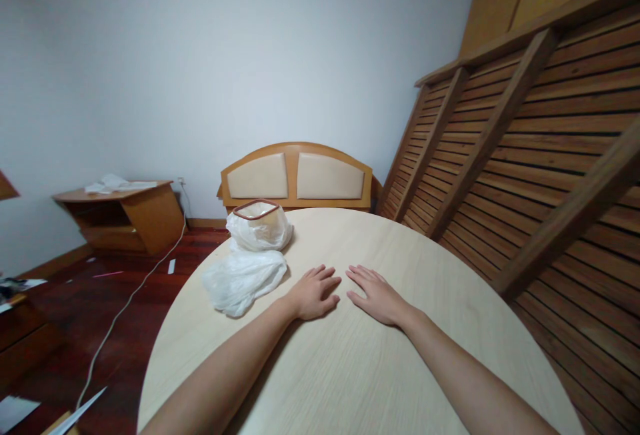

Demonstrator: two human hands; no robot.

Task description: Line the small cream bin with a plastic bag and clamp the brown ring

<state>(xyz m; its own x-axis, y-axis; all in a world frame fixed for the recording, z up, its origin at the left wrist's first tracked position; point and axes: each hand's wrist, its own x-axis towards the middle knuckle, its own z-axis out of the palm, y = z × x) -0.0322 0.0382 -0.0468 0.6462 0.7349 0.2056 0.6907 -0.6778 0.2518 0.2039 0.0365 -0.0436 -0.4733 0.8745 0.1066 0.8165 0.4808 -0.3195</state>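
Observation:
My left hand (pixel 314 292) and my right hand (pixel 375 295) lie flat, palms down, side by side on a round pale wooden table (pixel 400 368). Both hold nothing and their fingers are spread. Just left of my left hand lies a crumpled white plastic bag (pixel 241 280). Behind it, near the table's far edge, stands a small bin with a brown rim (pixel 256 210), lined with another white plastic bag (pixel 260 229).
A slatted wooden bed frame (pixel 525 155) leans at the right. A padded headboard (pixel 297 176) stands against the wall behind the table. A low wooden cabinet (pixel 125 215) sits at the left. A white cable (pixel 130 301) and paper scraps lie on the dark red floor.

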